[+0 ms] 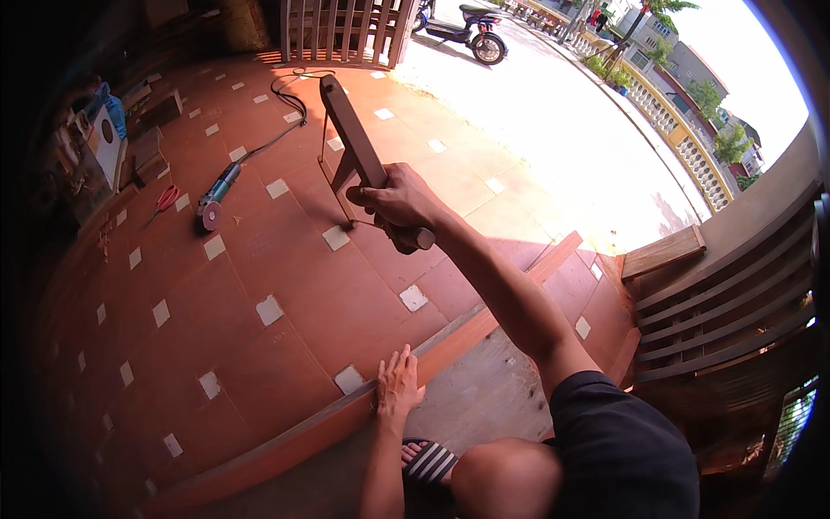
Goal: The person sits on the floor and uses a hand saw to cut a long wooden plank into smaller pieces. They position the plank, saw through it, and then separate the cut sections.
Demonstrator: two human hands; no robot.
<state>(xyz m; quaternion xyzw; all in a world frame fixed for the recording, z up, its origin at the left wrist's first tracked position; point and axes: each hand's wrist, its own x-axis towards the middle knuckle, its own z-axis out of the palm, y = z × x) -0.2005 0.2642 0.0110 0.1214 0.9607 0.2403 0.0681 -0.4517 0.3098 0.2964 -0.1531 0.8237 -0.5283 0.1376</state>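
Observation:
In my right hand (399,206) is a wooden frame saw (356,138), raised above the tiled floor, with my fingers closed around its frame near one end. Its long bar tilts up and away to the left, and thin parts hang on its far side. My left hand (399,382) lies with outstretched fingers on top of a long wooden beam (462,340), which runs from the lower left toward the upper right in front of me. The saw is well clear of the beam.
An angle grinder (216,197) with its cord lies on the floor to the left, beside red-handled scissors (168,198). Slatted wooden panels stand at the right (735,294) and at the back (346,33). My sandalled foot (430,462) is just behind the beam. A scooter (467,31) stands outside.

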